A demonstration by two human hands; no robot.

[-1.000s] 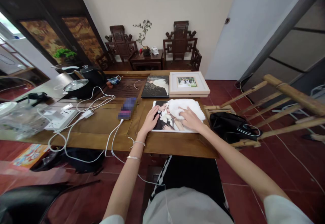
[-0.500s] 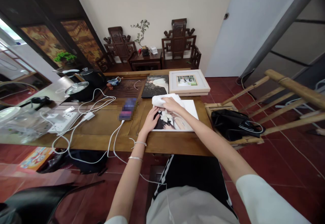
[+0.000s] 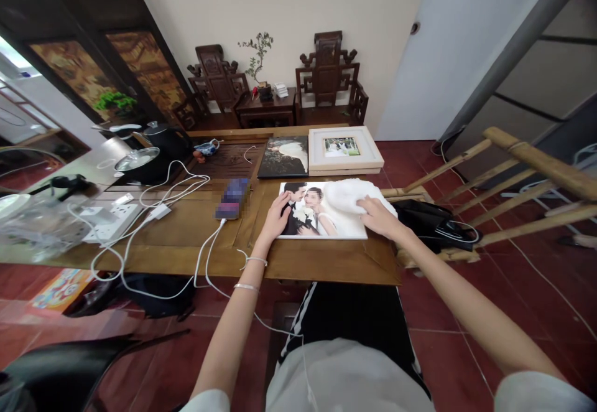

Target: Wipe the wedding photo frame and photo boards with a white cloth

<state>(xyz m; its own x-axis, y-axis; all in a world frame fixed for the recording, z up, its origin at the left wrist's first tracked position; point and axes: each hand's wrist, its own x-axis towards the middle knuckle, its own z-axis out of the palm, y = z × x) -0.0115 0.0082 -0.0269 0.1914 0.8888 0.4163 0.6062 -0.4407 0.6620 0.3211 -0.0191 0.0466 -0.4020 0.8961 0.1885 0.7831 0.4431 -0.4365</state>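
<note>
White fluffy cloth (image 3: 347, 195) lies bunched on the large glossy wedding photo print (image 3: 326, 230), toward its 2 o'clock corner. Right hand (image 3: 380, 218) rests palm-down on the cloth's 4 o'clock edge, fingers spread, pressing rather than gripping. Left hand (image 3: 276, 218) lies flat and open on the print's 9 o'clock edge. Print sits on the brown wooden table (image 3: 186, 238) — white-framed picture (image 3: 345, 149) at its 12 o'clock, black bag (image 3: 433, 228) at its 3 o'clock.

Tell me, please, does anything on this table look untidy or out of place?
Only the white cables: they sprawl in loose loops from the power strip across the table and hang over its front edge. The photo print lies flat, with no visible damage.
</note>
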